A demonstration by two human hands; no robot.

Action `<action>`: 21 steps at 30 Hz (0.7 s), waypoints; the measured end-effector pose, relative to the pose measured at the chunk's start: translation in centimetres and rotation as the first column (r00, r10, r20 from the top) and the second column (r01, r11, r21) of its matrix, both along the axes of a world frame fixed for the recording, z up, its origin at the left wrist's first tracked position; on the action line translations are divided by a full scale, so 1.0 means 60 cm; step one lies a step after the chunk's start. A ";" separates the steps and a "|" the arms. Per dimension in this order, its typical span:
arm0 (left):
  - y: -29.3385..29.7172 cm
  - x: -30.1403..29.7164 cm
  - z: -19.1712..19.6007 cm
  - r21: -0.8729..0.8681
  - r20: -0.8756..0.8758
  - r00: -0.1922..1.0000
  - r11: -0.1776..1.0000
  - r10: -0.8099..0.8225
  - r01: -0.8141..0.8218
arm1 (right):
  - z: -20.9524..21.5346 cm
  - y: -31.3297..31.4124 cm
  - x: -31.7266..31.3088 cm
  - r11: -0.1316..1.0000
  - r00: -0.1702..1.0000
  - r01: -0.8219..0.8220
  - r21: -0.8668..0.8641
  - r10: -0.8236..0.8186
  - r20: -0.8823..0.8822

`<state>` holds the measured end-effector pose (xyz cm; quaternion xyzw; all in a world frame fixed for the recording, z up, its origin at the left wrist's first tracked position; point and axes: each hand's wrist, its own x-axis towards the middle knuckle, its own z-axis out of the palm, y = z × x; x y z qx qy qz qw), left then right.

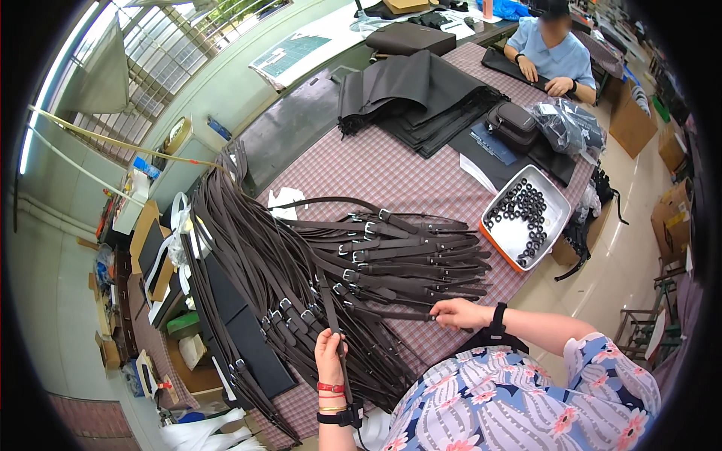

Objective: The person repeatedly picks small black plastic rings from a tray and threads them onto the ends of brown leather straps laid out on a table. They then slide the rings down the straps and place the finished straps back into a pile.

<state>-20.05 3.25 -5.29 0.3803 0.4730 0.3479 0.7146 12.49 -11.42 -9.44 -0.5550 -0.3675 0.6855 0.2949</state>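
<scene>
A large heap of dark brown buckled straps [252, 229] spreads over the checked tablecloth, their metal buckles clustered in two groups. My left hand [329, 352] is closed around one strap [329, 301], low in front of me, and part of that strap hangs down past my wrist. My right hand [460, 314] pinches the end of another strap [398, 313] at the near right of the heap. Whether both ends belong to one strap is hidden among the others.
A white tray with an orange outside [555, 225] holds many small black rings [519, 207]. Black fabric sheets [414, 90], a small black case [513, 122] and a plastic-wrapped bundle [571, 124] lie farther back. Across the table, a person in light blue [555, 52] handles a black piece.
</scene>
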 end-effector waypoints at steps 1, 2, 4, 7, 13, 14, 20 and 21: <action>-0.003 0.005 -0.003 -0.040 -0.019 1.000 0.999 -0.002 0.002 | 0.019 -0.003 -0.008 0.998 0.999 -0.044 0.047 0.043 0.010; -0.008 0.015 -0.006 -0.079 -0.038 0.999 0.997 -0.006 0.003 | 0.040 0.000 -0.019 0.978 0.988 -0.151 0.147 0.145 0.050; -0.016 0.037 -0.014 -0.094 -0.116 0.992 0.995 -0.044 0.034 | 0.079 0.006 -0.060 0.918 0.959 -0.283 0.278 0.271 0.084; -0.019 0.075 -0.010 -0.001 -0.450 0.889 0.995 -0.089 0.100 | 0.085 0.027 -0.132 0.753 0.917 -0.397 0.525 0.354 0.186; -0.016 0.049 -0.034 0.316 -0.798 0.600 0.890 0.062 0.329 | 0.039 0.089 -0.141 0.796 0.891 -0.383 0.468 0.453 -0.040; -0.013 0.046 -0.032 0.326 -0.777 0.627 0.889 0.058 0.322 | 0.020 0.101 -0.138 0.930 0.955 -0.265 0.256 0.289 -0.061; -0.008 0.052 0.015 0.125 -0.684 0.726 0.969 -0.071 0.212 | 0.000 0.153 -0.228 0.932 0.593 -0.163 0.323 -0.169 0.787; -0.005 0.050 0.012 0.115 -0.675 0.734 0.972 -0.077 0.207 | 0.002 0.156 -0.242 0.933 0.488 -0.202 0.299 -0.168 0.856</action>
